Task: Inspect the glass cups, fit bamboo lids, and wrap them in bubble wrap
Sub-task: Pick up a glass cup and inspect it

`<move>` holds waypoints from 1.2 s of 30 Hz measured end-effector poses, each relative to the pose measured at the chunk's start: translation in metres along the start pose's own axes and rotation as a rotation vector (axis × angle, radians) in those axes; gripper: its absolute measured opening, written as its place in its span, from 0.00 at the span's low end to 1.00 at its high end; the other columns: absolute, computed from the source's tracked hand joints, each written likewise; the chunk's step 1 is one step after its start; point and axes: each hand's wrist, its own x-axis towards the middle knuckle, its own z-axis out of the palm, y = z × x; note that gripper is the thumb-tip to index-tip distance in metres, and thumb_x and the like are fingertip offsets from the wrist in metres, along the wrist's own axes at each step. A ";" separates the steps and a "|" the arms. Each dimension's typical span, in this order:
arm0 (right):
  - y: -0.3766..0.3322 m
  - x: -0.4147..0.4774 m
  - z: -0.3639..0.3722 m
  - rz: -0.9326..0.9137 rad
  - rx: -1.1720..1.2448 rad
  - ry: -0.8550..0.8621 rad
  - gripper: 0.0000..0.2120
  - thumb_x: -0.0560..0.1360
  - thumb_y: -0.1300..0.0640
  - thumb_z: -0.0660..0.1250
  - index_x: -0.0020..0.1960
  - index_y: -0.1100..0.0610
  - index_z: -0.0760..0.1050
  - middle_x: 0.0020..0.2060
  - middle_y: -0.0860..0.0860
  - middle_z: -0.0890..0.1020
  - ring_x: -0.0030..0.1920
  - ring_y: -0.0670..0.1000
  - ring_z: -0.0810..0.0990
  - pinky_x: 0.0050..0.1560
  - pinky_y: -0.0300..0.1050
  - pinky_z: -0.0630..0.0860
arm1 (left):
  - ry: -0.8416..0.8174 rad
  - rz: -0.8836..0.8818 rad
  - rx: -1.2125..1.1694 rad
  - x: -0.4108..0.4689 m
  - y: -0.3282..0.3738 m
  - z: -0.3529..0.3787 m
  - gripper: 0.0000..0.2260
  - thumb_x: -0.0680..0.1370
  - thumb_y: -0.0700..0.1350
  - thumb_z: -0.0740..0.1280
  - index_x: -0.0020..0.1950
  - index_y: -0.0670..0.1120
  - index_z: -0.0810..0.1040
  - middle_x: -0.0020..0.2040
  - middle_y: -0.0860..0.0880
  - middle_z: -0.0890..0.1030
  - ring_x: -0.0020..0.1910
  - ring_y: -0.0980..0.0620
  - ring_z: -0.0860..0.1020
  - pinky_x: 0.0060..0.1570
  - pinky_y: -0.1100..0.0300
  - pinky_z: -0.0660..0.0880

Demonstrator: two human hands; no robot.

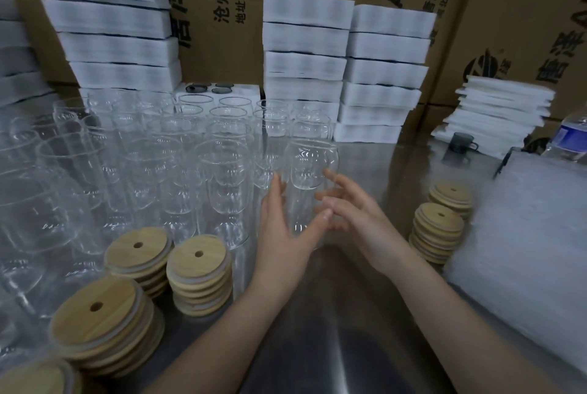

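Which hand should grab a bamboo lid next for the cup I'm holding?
Probably right: the left hand holds the cup between thumb and fingers; the right hand is spread loose, with a lid stack to its right.

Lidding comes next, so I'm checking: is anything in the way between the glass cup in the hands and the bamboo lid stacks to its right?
Nothing visible apart from the right hand itself: only bare steel table lies between the glass cup and the right bamboo lid stacks.
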 end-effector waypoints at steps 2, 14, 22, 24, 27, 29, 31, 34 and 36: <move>-0.001 -0.001 -0.003 0.002 -0.001 -0.030 0.23 0.70 0.53 0.73 0.64 0.44 0.76 0.45 0.46 0.80 0.50 0.47 0.80 0.52 0.51 0.75 | 0.004 0.000 -0.016 0.000 0.000 0.000 0.44 0.70 0.54 0.73 0.80 0.53 0.52 0.73 0.57 0.64 0.72 0.59 0.64 0.67 0.64 0.63; -0.006 -0.005 0.006 0.034 0.223 -0.021 0.25 0.68 0.52 0.69 0.63 0.59 0.72 0.55 0.59 0.77 0.50 0.52 0.80 0.47 0.43 0.79 | 0.010 0.004 -0.121 0.000 0.000 -0.003 0.37 0.64 0.62 0.73 0.70 0.61 0.63 0.67 0.54 0.74 0.63 0.58 0.76 0.63 0.53 0.75; -0.001 -0.006 0.013 0.036 0.241 -0.008 0.33 0.65 0.39 0.73 0.62 0.54 0.69 0.63 0.57 0.80 0.62 0.60 0.80 0.59 0.49 0.77 | -0.001 0.002 -0.106 0.000 0.001 -0.002 0.37 0.68 0.60 0.67 0.76 0.58 0.60 0.70 0.55 0.69 0.66 0.60 0.72 0.67 0.57 0.72; 0.000 -0.006 0.014 0.018 0.225 0.032 0.27 0.68 0.43 0.67 0.63 0.53 0.69 0.63 0.56 0.80 0.63 0.60 0.79 0.61 0.50 0.75 | 0.027 0.007 -0.051 0.001 0.001 -0.003 0.39 0.68 0.62 0.66 0.78 0.56 0.60 0.65 0.56 0.68 0.64 0.62 0.70 0.63 0.63 0.70; -0.002 -0.006 0.016 -0.003 0.166 0.080 0.32 0.67 0.42 0.67 0.68 0.52 0.69 0.61 0.53 0.81 0.56 0.55 0.81 0.54 0.44 0.75 | 0.040 0.022 -0.038 0.002 0.000 -0.003 0.37 0.70 0.62 0.68 0.77 0.55 0.62 0.61 0.53 0.71 0.60 0.59 0.73 0.56 0.70 0.72; -0.004 -0.007 0.018 -0.023 0.150 0.115 0.33 0.67 0.43 0.68 0.70 0.54 0.70 0.61 0.55 0.80 0.56 0.57 0.80 0.54 0.48 0.76 | 0.043 0.032 -0.085 0.001 0.001 -0.003 0.32 0.73 0.60 0.70 0.74 0.59 0.62 0.60 0.53 0.75 0.57 0.60 0.76 0.51 0.72 0.73; -0.004 -0.006 0.018 -0.024 0.142 0.123 0.33 0.68 0.45 0.68 0.70 0.56 0.70 0.64 0.60 0.78 0.62 0.65 0.77 0.63 0.59 0.74 | 0.031 0.040 -0.143 0.000 0.001 -0.003 0.28 0.72 0.55 0.68 0.71 0.61 0.62 0.60 0.50 0.78 0.55 0.60 0.78 0.49 0.71 0.73; -0.004 -0.004 0.016 0.013 0.167 0.070 0.27 0.71 0.43 0.64 0.69 0.49 0.70 0.64 0.58 0.79 0.64 0.60 0.78 0.66 0.59 0.74 | -0.001 0.059 -0.208 0.000 0.000 -0.003 0.24 0.75 0.51 0.67 0.70 0.58 0.65 0.60 0.43 0.79 0.55 0.53 0.81 0.52 0.61 0.76; -0.005 -0.001 0.014 0.069 0.251 0.013 0.22 0.75 0.43 0.60 0.68 0.45 0.69 0.61 0.56 0.81 0.63 0.59 0.79 0.62 0.57 0.76 | -0.001 0.047 -0.254 0.001 0.001 -0.003 0.21 0.79 0.48 0.67 0.70 0.57 0.67 0.61 0.43 0.79 0.56 0.51 0.81 0.53 0.57 0.77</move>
